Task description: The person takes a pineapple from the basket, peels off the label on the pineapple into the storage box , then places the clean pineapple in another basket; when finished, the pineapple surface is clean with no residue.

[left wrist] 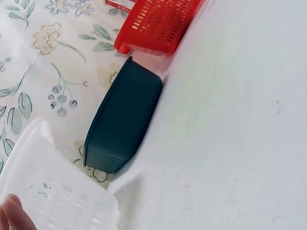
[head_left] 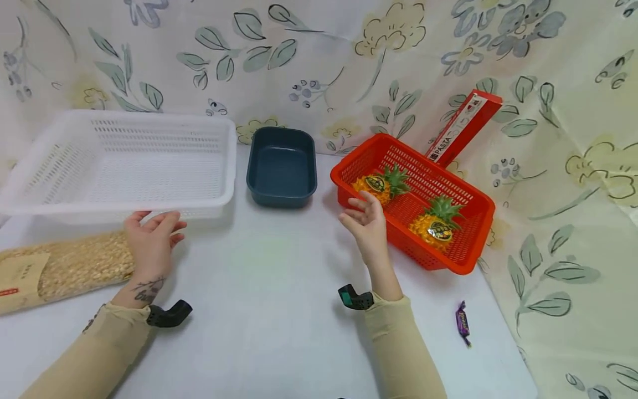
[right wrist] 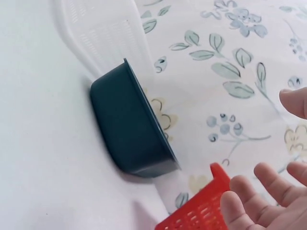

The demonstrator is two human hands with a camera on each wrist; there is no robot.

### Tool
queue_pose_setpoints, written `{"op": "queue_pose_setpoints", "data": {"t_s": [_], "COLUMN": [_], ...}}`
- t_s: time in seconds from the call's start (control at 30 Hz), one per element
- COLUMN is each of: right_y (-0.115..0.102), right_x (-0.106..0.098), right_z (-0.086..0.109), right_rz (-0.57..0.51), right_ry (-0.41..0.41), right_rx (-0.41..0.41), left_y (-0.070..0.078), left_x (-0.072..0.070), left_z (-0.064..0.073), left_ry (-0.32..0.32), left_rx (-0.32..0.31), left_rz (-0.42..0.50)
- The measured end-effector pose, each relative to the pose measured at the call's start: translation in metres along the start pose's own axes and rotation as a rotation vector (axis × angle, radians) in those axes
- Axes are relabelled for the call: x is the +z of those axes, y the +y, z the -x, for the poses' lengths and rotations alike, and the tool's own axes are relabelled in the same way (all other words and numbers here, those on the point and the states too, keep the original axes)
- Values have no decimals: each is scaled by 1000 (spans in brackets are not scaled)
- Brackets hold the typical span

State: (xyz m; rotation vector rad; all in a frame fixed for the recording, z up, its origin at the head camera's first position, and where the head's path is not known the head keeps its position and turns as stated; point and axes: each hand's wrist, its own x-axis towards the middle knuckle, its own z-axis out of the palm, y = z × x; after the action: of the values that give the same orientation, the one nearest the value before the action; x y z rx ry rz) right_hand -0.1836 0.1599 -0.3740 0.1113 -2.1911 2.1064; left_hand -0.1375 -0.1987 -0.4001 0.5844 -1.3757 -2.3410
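Note:
My left hand is at the front of a white perforated basket, its bent fingers close under the rim; whether they touch it I cannot tell. A fingertip shows against the basket's side in the left wrist view. My right hand hovers at the near left side of a red perforated basket, fingers loosely bent and apart, holding nothing. Inside that basket lie two pineapple-shaped packages, one toward the left and one toward the right, both with green leafy tops.
Between the baskets stands a dark teal tub. A long bag of pale grains or beans lies beside my left hand. Behind the red basket leans a red pasta box. A purple wrapped candy lies at the right of the white table.

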Motion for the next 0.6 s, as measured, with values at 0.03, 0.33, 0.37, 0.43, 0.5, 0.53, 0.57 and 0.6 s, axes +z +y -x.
{"op": "queue_pose_setpoints", "data": {"t_s": [0.03,0.33,0.37,0.43,0.5,0.53,0.57,0.6], "right_y": [0,-11,-14,-20,-27,-32,-36,-41], "right_x": [-2,-20,-23,-30,-39,-43,-48,-53], "right_z": [-1,-5,-6,-8,-11,-12,-14,-16], "right_rz": [9,49,54,66,91,106,129,166], "right_ry": [2,55,59,65,76,80,87,96], "right_rx": [-12,-126,-140,-163,-179,-188,-192,-194], "left_y": [0,-7,-7,-8,-8,-8,-8,-8], "left_x": [1,4,5,6,8,8,9,9], "left_z": [-2,-12,-12,-13,-13,-13,-13,-13], "left_ry": [22,136,140,147,152,154,153,154], "left_rx": [-6,-3,2,5,-2,-6,-9,-16], "left_rz": [-5,-25,-15,-3,18,24,25,24]}}
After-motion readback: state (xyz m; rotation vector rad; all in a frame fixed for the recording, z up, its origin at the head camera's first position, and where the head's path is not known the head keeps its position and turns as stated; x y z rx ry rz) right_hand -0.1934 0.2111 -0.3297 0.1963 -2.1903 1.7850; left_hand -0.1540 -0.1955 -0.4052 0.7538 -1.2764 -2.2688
